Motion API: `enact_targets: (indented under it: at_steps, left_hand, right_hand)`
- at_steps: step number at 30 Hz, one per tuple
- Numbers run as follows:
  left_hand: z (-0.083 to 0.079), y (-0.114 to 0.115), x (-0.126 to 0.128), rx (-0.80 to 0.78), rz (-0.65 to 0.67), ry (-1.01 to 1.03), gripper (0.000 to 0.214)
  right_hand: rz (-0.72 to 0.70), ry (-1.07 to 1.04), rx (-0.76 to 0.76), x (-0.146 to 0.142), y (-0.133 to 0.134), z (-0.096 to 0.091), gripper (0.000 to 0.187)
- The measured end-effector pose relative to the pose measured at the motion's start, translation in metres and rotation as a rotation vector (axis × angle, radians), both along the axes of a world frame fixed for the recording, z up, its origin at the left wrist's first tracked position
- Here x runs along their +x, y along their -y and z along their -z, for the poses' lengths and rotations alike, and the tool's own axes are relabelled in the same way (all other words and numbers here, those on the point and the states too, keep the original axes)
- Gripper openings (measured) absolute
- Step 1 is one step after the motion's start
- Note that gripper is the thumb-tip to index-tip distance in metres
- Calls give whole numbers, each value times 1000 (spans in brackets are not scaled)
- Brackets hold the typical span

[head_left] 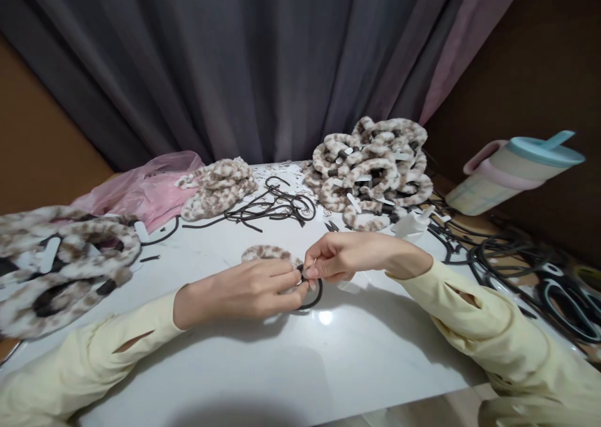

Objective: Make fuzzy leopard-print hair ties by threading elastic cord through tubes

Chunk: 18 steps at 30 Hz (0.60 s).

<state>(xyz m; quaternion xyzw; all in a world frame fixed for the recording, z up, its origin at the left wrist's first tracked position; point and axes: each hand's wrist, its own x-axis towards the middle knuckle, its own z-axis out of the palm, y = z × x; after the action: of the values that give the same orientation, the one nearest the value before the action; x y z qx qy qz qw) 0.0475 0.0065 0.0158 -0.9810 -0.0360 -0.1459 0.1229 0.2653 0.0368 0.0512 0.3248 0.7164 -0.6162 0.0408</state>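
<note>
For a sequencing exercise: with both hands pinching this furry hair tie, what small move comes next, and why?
Probably the right hand pulls the black elastic loop slightly outward: its fingertips pinch the loop beside the furry hair tie, which the left hand steadies.

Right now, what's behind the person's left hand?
A fluffy leopard-print fabric hair ring lies on the white table behind the left hand, its near part covered by the fingers. That hand and the right hand pinch a black elastic loop.
</note>
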Motion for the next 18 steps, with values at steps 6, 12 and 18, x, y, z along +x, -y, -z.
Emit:
enact_targets:
  at_steps: [6,12,18]
  left_hand:
    - [1,2,2,8,43,60,18]
    - [35,-1,8,-209,-24,290,19]
    - [61,-1,10,-217,-67,368,16]
  right_hand:
    - [-74,217,445,4,7,-16,11]
    - [327,259,962,-6,11,9,21]
    - [99,-83,709,3,11,30,32]
